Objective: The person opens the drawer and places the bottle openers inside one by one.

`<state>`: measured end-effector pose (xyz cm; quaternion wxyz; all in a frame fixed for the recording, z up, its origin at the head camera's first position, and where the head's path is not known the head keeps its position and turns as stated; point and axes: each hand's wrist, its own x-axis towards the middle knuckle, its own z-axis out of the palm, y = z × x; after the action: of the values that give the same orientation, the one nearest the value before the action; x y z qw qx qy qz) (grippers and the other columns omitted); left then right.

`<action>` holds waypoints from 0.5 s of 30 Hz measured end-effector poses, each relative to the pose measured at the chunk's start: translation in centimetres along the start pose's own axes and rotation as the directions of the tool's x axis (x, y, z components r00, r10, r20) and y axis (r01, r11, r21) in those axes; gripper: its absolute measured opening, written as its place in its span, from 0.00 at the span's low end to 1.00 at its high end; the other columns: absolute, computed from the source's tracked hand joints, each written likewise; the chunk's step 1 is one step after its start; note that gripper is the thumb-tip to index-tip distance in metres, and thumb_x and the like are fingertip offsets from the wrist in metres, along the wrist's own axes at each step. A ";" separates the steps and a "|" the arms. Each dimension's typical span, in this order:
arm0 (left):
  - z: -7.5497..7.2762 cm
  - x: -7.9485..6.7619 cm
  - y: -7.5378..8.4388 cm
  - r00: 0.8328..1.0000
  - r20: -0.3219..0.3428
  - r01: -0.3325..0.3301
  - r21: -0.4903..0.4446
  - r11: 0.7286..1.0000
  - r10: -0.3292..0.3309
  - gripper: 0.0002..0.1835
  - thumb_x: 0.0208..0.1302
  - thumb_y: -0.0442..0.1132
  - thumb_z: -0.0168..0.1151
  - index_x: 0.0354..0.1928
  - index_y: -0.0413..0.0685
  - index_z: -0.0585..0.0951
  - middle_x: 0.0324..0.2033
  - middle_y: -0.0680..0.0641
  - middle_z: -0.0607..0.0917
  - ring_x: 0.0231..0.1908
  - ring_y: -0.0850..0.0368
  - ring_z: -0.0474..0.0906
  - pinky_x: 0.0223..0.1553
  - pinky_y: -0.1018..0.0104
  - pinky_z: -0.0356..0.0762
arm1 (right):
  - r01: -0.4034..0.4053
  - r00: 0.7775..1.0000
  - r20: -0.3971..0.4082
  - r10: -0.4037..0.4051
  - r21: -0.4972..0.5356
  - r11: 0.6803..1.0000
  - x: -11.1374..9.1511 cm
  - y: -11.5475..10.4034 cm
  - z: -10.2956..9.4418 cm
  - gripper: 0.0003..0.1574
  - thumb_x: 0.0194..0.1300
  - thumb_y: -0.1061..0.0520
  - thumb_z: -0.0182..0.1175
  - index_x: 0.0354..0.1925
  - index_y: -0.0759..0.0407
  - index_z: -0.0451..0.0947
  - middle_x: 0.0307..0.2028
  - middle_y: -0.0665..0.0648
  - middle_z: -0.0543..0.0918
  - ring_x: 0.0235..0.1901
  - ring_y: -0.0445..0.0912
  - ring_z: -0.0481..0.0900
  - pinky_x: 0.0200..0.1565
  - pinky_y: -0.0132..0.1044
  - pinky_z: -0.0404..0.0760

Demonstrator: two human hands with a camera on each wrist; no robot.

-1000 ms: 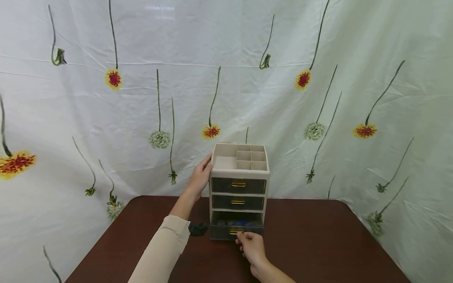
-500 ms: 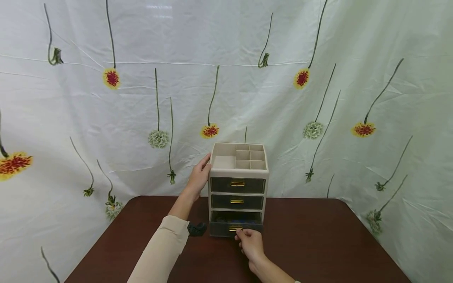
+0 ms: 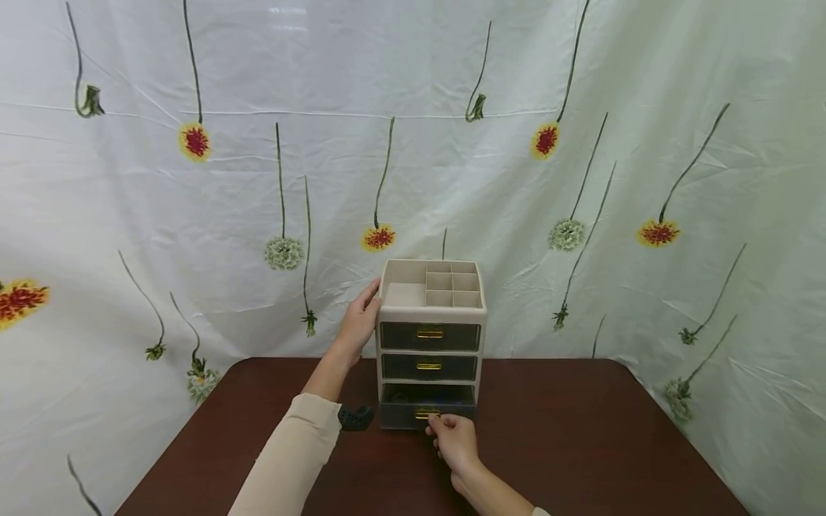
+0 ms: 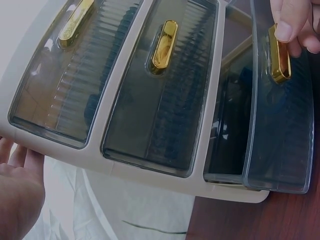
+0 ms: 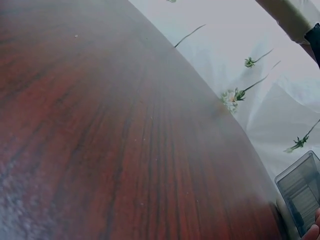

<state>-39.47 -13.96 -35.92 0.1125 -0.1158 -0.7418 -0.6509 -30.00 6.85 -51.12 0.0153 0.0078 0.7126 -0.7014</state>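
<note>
A cream desktop drawer organizer (image 3: 431, 315) stands on the table, with three smoky see-through drawers and gold handles. Its bottom drawer (image 3: 403, 416) sticks partly out, while the upper two sit flush. My right hand (image 3: 455, 438) pinches the bottom drawer's gold handle (image 4: 279, 55), thumb against its face. Along the organizer's upper left side rests my left hand (image 3: 359, 322), fingers stretched toward the back. In the right wrist view only fingertips (image 5: 312, 232) and a corner of the drawer show. Dim shapes lie inside the bottom drawer, too dark to make out.
The dark red-brown table (image 3: 568, 437) spreads to both sides of the organizer. A white curtain (image 3: 413, 179) with printed flowers hangs behind it. The organizer's top tray (image 3: 405, 294) is divided into compartments. A black band (image 3: 356, 418) shows by my left sleeve.
The bottom drawer has slid a little inward, my right hand moving with it on the handle. My left hand keeps its place on the organizer's side. The head view has shifted slightly.
</note>
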 end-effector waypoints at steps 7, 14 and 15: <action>0.0 -0.2 0.1 1.000 0.011 0.000 -0.009 1.000 0.001 0.30 0.85 0.44 0.42 0.83 0.56 0.54 0.79 0.48 0.57 0.76 0.47 0.54 0.73 0.43 0.56 | -0.004 1.000 -0.009 0.004 0.000 1.000 0.3 0.0 0.1 0.15 0.76 0.57 0.61 0.35 0.67 0.85 0.27 0.51 0.82 0.23 0.42 0.72 0.26 0.34 0.73; 0.0 0.0 -0.1 1.000 -0.005 -0.009 0.003 1.000 0.009 0.29 0.85 0.43 0.42 0.83 0.53 0.56 0.79 0.47 0.59 0.76 0.47 0.56 0.72 0.43 0.58 | -0.014 1.000 -0.020 0.014 0.000 1.000 0.6 -0.2 0.3 0.15 0.76 0.58 0.61 0.36 0.68 0.85 0.27 0.52 0.83 0.23 0.43 0.72 0.27 0.34 0.73; 0.0 0.0 -0.1 1.000 -0.008 -0.009 0.006 1.000 0.009 0.29 0.85 0.43 0.42 0.83 0.54 0.56 0.79 0.47 0.59 0.76 0.47 0.56 0.72 0.43 0.58 | -0.013 1.000 -0.020 0.013 -0.001 1.000 0.7 -0.3 0.3 0.15 0.76 0.57 0.61 0.36 0.68 0.85 0.27 0.52 0.83 0.23 0.43 0.72 0.27 0.35 0.73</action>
<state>-39.48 -13.95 -36.05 0.1190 -0.1163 -0.7428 -0.6485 -30.70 6.51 -50.89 0.0128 0.0197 0.7130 -0.7008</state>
